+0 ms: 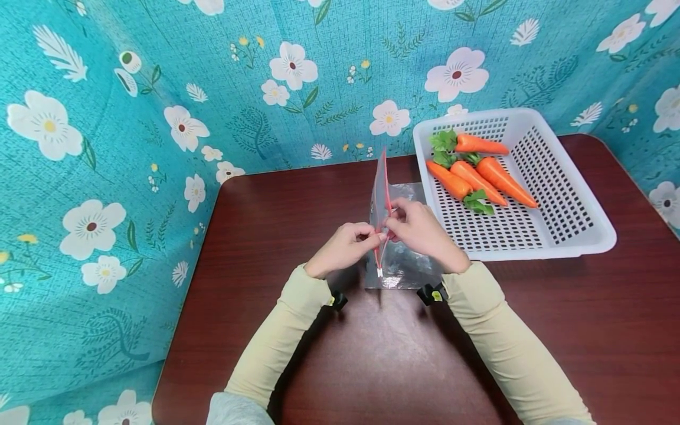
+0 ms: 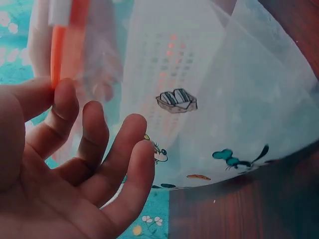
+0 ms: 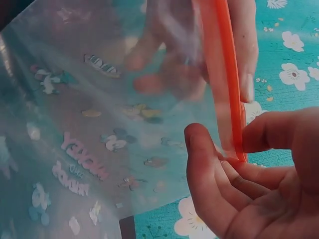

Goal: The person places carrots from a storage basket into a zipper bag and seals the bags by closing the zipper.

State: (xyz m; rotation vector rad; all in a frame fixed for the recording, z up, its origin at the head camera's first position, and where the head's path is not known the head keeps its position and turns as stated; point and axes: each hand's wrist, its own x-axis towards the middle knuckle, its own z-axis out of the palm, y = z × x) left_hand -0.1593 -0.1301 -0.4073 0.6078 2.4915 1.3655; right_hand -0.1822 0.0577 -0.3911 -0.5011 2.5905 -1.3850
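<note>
A clear zip bag [image 1: 379,192] with printed cartoon figures and an orange-red zip edge stands upright between both hands, seen nearly edge-on in the head view. My left hand [image 1: 345,248] pinches the zip edge between thumb and index finger; the other fingers of that hand [image 2: 94,154] are loosely bent beside the film. On the opposite side, my right hand [image 1: 417,230] pinches the same edge a little farther from me. In the right wrist view, its thumb and fingers meet at the end of the orange strip [image 3: 232,89]. A white slider [image 1: 379,272] sits at the strip's near end.
Under the hands, a shiny clear plastic piece [image 1: 406,277] lies flat on the dark wooden table [image 1: 276,236]. To the right stands a white perforated basket [image 1: 584,233] with several orange carrots [image 1: 504,177] with green tops. A turquoise floral cloth [image 1: 340,77] hangs behind.
</note>
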